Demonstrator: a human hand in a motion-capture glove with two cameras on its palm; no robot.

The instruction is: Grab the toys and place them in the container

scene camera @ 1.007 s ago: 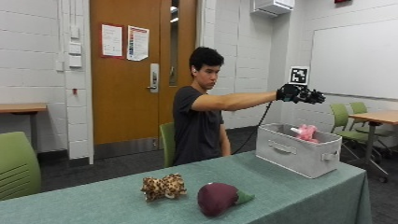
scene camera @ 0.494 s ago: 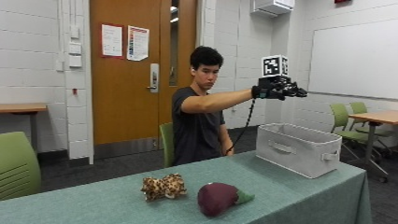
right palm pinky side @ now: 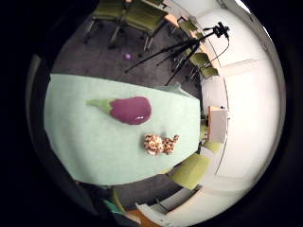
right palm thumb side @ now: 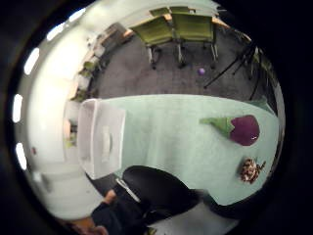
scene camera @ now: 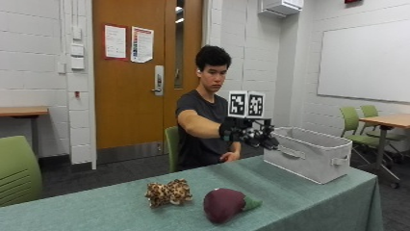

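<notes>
A spotted leopard plush and a purple eggplant plush lie side by side on the green table, near its front. The grey fabric container stands at the table's right end. My gloved right hand hovers in the air just left of the container, above the table, with relaxed fingers and nothing in it. The palm views look down on the eggplant, the leopard and the container. What lies inside the container is hidden.
The person sits behind the table with the bare hand low at the table's far edge. Green chairs and another table stand around the room. A tripod stands on the floor beyond the table.
The hand has left its place over the container, where a pink toy showed, and swung left and down toward the two toys. The pink toy no longer shows.
</notes>
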